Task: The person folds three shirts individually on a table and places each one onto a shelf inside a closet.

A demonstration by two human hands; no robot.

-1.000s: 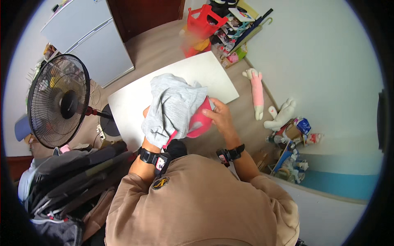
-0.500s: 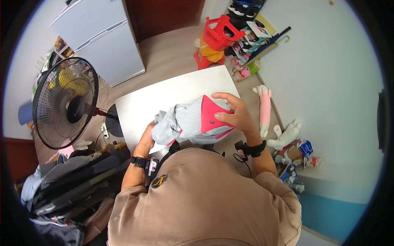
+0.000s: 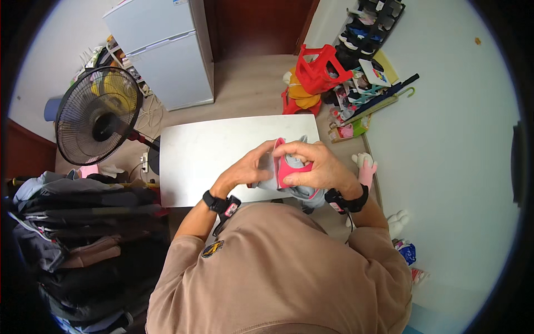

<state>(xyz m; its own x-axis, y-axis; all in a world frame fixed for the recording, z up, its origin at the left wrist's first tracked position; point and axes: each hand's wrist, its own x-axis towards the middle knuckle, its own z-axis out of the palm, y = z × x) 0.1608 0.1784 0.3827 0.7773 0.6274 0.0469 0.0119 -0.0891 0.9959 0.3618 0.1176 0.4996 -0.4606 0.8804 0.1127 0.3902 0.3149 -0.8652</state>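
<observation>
A grey garment with bright pink panels point(image 3: 288, 167) is bunched into a compact roll at the right front part of the white table point(image 3: 206, 153). My left hand point(image 3: 251, 168) curls around its left end, fingers bent against the cloth. From the right, my right hand point(image 3: 320, 167) grips the pink panel, with the thumb below and the fingers above. Grey folded layers show in the gap between that thumb and forefinger. Part of the roll is hidden behind both hands, and its lower edge hangs close to my shirt. Each wrist wears a black strap with a small device.
Left of the table stands a black pedestal fan point(image 3: 100, 119), with a pile of dark clothes point(image 3: 94, 222) nearer me. A white fridge point(image 3: 167, 67) is at the back left. Red plastic stools point(image 3: 322, 69) and a shoe rack point(image 3: 370, 33) stand back right. A pink plush toy point(image 3: 366, 170) lies near the right wall.
The garment has become a shorter, tighter roll and turned. My left hand has moved right and away from me, up against its left end. My right hand has closed more on the pink panel.
</observation>
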